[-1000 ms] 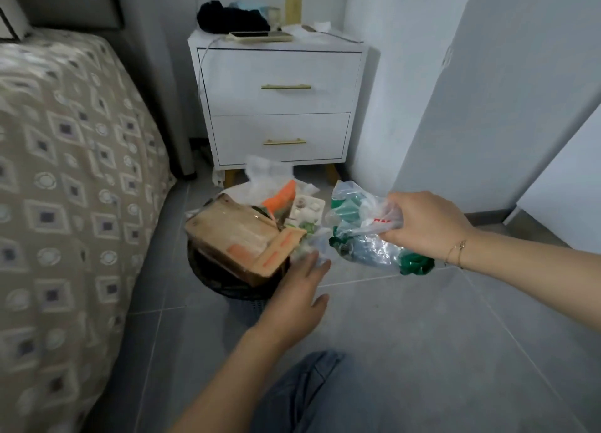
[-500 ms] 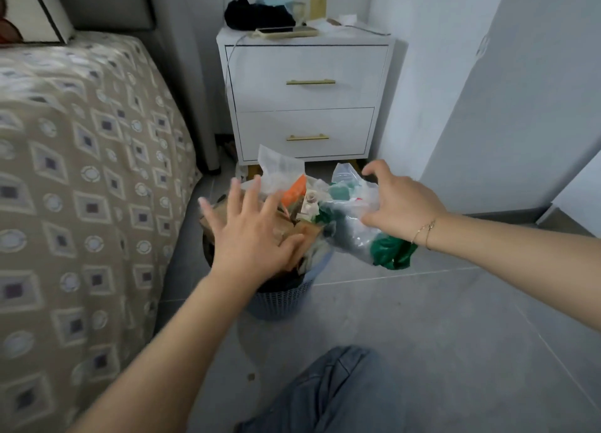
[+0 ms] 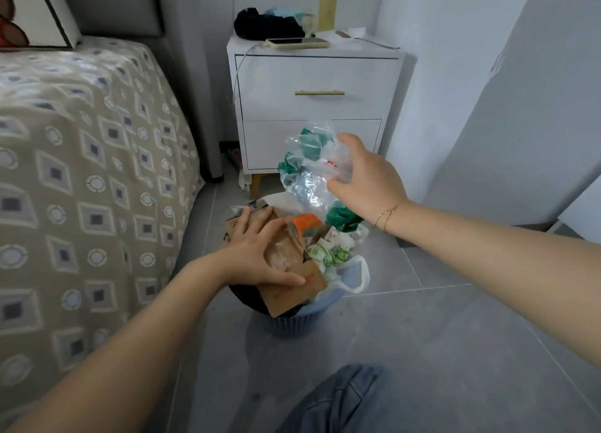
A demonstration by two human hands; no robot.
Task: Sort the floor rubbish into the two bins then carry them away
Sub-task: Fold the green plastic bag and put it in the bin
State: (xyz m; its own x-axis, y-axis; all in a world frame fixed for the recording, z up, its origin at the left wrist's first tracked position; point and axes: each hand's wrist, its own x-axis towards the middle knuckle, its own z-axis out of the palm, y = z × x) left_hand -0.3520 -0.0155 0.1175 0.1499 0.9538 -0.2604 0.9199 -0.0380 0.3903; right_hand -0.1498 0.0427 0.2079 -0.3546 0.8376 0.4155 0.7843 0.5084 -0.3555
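A blue woven bin (image 3: 294, 323) stands on the grey floor, overfilled with rubbish. My left hand (image 3: 257, 254) presses flat on a brown cardboard box (image 3: 292, 283) on top of the heap, thumb along its front edge. My right hand (image 3: 364, 179) is closed on a crumpled clear plastic bag with green patches (image 3: 305, 169), held above the bin's far right side. Orange packaging (image 3: 305, 221) and a white-green wrapper (image 3: 328, 254) lie beside the box. Only one bin is visible.
A bed with a patterned cover (image 3: 81, 188) fills the left. A white two-drawer nightstand (image 3: 312, 107) stands right behind the bin, with a phone (image 3: 296, 43) and dark cloth on top. White wall and wardrobe panels (image 3: 520, 107) lie to the right. My knee (image 3: 348, 400) is below.
My left hand came down from hovering onto the cardboard box and presses it. My right hand lifted the plastic bag higher, above the bin.
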